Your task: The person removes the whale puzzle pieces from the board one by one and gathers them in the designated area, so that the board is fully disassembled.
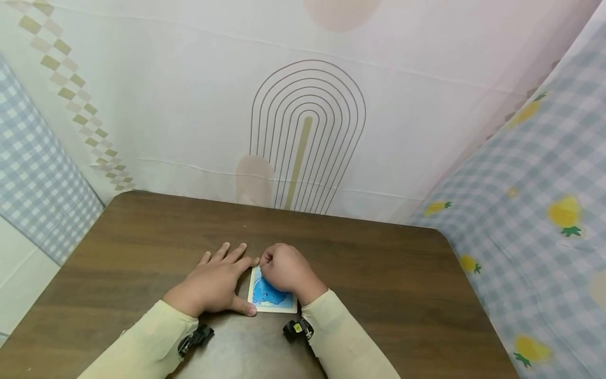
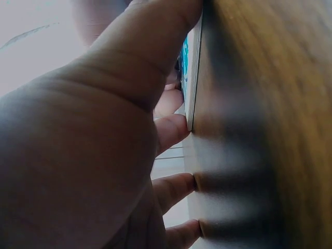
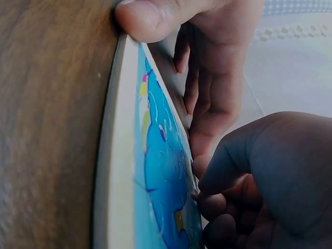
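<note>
A small square jigsaw puzzle [image 1: 268, 295] with a blue animal picture and a pale frame lies flat on the brown table. In the head view, my left hand [image 1: 210, 284] spreads at its left side, fingers extended. Its thumb [image 3: 142, 19] touches the frame's near corner and its index finger [image 2: 173, 132] reaches the far corner. Over the puzzle's upper part is my right hand [image 1: 289, 269], fingers curled. Its thumb and index fingertips meet at the puzzle's surface in the right wrist view; no separate piece shows between them. Seams between pieces run across the picture.
The wooden table [image 1: 402, 295] extends around both hands. A white patterned cloth [image 1: 189, 105] hangs behind it, and a blue checked cloth with pineapples [image 1: 530, 210] hangs on the right. Black wrist cameras [image 1: 298, 329] sit under both sleeves.
</note>
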Available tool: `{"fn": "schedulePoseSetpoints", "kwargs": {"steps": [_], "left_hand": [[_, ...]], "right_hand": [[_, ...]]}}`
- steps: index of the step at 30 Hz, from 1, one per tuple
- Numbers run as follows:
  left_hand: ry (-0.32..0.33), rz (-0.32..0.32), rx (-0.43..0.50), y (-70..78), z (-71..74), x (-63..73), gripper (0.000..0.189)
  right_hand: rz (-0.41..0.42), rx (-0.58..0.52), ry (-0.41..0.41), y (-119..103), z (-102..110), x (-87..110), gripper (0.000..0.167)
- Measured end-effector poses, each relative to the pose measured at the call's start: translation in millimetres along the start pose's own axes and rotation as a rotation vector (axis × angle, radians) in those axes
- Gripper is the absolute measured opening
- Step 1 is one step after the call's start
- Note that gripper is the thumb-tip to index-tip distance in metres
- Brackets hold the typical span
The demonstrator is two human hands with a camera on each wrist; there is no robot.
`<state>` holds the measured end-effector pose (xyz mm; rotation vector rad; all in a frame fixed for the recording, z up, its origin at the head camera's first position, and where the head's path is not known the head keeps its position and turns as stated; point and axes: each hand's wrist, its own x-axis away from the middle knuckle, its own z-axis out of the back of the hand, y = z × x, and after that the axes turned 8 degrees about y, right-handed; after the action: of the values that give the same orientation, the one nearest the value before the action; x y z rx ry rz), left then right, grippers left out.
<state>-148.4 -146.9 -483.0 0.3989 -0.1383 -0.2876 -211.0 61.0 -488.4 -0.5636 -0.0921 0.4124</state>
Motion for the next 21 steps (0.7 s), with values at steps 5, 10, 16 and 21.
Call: {"fn": "schedulePoseSetpoints", "kwargs": {"steps": [5, 10, 16, 21], "left_hand": [[0.002, 0.003, 0.005, 1.8, 1.0, 0.1, 0.115], [-0.006, 0.009, 0.013, 3.7, 2.7, 0.6, 0.115], [0.003, 0.014, 0.020, 4.4, 3.0, 0.3, 0.116], [0.017, 0.014, 0.017, 4.2, 2.8, 0.7, 0.116]], "right_hand": [[0.050, 0.047, -0.055, 2, 3, -1.1, 0.026], [0.107, 0.039, -0.105, 5, 11, -2.2, 0.014], [0.119, 0.031, -0.120, 3, 13, -1.5, 0.018], [0.122, 0.030, -0.120, 2, 13, -0.7, 0.022]]}}
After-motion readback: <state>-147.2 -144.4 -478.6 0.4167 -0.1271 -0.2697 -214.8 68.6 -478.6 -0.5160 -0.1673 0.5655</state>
